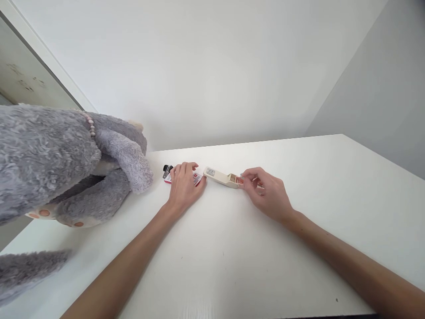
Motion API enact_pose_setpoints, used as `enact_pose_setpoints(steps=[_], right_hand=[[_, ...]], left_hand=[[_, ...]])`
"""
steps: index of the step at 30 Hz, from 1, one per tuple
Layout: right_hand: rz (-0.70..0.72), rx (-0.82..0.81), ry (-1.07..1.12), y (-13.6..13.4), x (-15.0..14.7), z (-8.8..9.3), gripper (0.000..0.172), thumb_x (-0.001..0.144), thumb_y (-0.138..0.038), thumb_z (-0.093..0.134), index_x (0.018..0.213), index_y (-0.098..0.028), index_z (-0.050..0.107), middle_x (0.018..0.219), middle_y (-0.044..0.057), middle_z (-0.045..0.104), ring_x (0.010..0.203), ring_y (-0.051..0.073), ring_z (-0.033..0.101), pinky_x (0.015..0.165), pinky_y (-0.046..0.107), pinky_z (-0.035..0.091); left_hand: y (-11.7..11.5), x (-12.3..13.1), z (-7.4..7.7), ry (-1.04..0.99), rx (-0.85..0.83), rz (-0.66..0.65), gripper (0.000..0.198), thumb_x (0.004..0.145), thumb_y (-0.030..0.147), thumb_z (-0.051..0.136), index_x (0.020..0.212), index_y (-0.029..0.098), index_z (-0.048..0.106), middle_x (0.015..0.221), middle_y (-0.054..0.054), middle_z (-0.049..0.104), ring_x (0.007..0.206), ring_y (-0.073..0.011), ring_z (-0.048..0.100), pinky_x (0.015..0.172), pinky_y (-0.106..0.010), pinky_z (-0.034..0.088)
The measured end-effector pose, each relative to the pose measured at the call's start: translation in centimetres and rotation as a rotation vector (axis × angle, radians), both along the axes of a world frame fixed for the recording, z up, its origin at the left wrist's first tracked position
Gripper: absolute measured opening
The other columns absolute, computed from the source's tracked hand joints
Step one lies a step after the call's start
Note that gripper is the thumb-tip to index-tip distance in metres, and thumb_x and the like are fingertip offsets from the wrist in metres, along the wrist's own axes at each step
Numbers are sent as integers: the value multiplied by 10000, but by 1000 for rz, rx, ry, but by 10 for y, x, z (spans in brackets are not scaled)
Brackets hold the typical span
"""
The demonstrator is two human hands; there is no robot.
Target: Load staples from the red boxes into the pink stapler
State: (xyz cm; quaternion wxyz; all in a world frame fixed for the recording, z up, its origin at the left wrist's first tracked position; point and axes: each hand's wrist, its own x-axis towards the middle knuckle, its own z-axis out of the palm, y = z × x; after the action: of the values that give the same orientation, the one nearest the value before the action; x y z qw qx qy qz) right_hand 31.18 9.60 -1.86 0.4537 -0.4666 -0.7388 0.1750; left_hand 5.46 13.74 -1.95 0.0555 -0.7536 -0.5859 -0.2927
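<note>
A long cream stapler lies opened out on the white table between my hands, a grey patterned label on its left part and an orange-red strip inside its right part. My right hand is closed, with thumb and fingers pinched at the stapler's right end; the fingertips hide what lies between them. My left hand rests palm down with its fingers apart over a flat red-and-white pack, covering most of it. Its thumb tip is beside the stapler's left end. A small black-and-silver object shows beyond the left fingers.
A large grey plush toy with a bead string sits at the left of the table, one limb reaching near my left hand. A plush grey piece lies at the lower left. White walls stand behind the table's back edge.
</note>
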Motion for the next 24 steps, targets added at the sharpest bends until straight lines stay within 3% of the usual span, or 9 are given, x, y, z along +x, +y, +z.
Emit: enact_pose_setpoints(steps=[5,9,16,21,24], right_hand=[[-45,-20,-28,7,1,-3,166,974,-319,524,1130,-263,542,1125,109,639,1029,261,633,746,378,609],[-62,-17,-177,10,1,-9,241,952,-296,531,1191,-265,534,1174,98,650,992,261,666,839,433,572],[-57,-51,-275,11,1,-11,284,949,-344,581,1218,-275,523,1140,75,710,989,271,708,788,414,545],[-4,-131,-324,9,2,-7,304,949,-412,623,1216,-300,531,1155,45,717,1027,267,714,802,423,528],[25,-131,-336,9,3,-7,309,960,-437,615,1228,-300,541,1172,53,717,1044,278,698,813,430,527]], left_hand=[[-1,1,0,-52,3,-73,338,896,290,608,1215,206,531,1261,-128,602,1160,-306,563,1024,-468,421],[-6,4,4,-39,4,-216,404,900,226,579,1299,224,515,1358,-115,574,1270,-298,512,1083,-467,411],[-11,6,9,3,-18,-345,399,930,290,601,1325,240,563,1124,-84,663,1164,-288,542,1027,-449,437],[-12,5,10,61,-79,-502,398,920,465,663,1244,236,630,1081,-83,652,1037,-263,574,982,-430,443],[-11,5,9,60,-109,-500,392,945,535,629,1197,236,653,1043,-82,643,1009,-260,581,948,-420,456]])
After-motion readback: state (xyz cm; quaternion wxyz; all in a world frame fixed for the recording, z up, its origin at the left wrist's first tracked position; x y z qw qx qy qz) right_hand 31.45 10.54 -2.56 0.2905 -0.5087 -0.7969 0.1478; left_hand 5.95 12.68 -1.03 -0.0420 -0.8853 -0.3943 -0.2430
